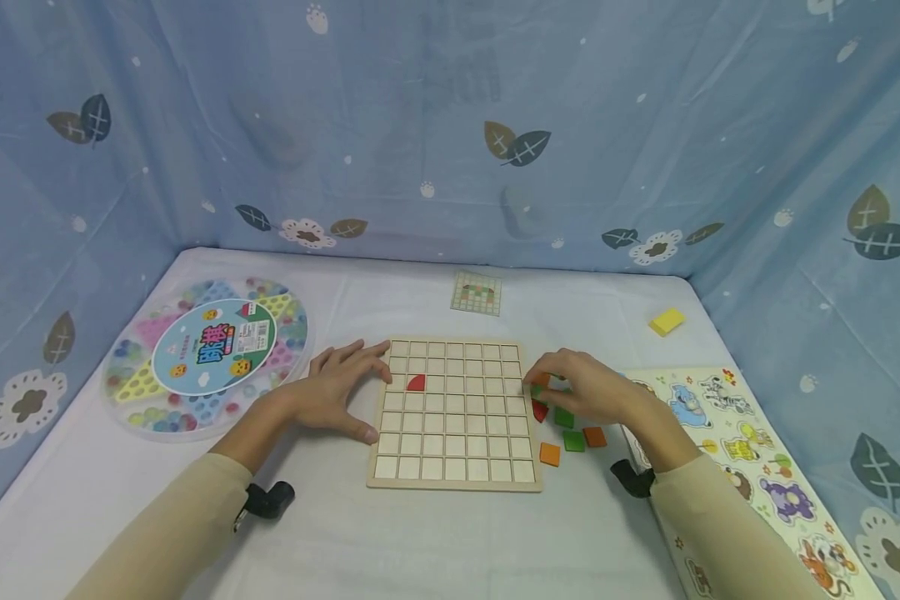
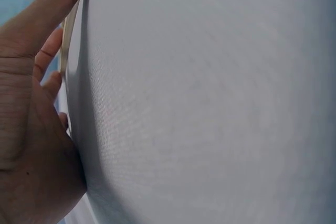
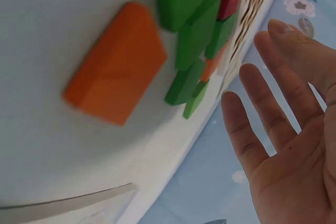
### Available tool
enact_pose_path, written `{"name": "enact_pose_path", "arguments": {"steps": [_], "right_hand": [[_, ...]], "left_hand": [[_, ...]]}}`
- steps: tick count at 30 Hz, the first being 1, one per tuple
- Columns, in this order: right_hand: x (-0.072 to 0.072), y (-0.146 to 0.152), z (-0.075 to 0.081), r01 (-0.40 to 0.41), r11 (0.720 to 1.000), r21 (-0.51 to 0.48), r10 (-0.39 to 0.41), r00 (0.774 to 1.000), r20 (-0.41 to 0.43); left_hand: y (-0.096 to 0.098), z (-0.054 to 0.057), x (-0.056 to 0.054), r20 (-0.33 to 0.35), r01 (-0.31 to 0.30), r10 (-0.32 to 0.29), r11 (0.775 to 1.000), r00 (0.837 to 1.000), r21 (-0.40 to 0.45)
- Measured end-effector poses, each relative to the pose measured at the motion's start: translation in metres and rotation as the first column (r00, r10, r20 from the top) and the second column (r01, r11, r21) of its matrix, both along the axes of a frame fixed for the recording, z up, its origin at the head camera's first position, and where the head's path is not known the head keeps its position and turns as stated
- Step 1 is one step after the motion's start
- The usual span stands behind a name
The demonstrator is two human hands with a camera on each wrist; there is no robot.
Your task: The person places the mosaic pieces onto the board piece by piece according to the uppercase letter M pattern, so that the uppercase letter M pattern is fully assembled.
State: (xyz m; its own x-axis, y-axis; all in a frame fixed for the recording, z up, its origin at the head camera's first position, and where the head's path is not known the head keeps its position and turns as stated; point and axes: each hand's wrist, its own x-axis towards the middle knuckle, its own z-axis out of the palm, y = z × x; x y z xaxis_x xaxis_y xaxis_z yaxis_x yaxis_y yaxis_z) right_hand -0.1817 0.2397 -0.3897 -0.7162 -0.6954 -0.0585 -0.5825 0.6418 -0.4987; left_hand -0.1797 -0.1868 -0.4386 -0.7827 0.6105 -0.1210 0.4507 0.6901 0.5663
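Note:
A wooden grid board [image 1: 453,486] lies flat on the white table, with one red quarter-round piece [image 1: 416,382] in a cell at its upper left. My left hand [image 1: 339,390] rests against the board's left edge, thumb and fingers spread along it. Over the loose pieces beside the board's right edge is my right hand [image 1: 581,385]. Its thumb and index fingertips come close together in the right wrist view, and nothing shows between them. Around it lie green tiles [image 1: 573,441], orange tiles [image 1: 550,454] and a red piece [image 1: 540,411], some partly hidden by the hand.
A small pattern card [image 1: 477,293] lies beyond the board. At the left is a round, clear-lidded marble game box [image 1: 213,346]. A board with animal pictures [image 1: 768,467] lies under the right forearm's side, and a yellow block [image 1: 667,322] sits at the back right.

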Motion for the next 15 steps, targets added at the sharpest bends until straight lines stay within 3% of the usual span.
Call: {"name": "enact_pose_path", "arguments": {"steps": [15], "right_hand": [[0.004, 0.025, -0.006, 0.036, 0.999, -0.012, -0.036, 0.999, 0.013]], "left_hand": [[0.000, 0.002, 0.000, 0.001, 0.010, -0.010, 1.000, 1.000, 0.012]]}}
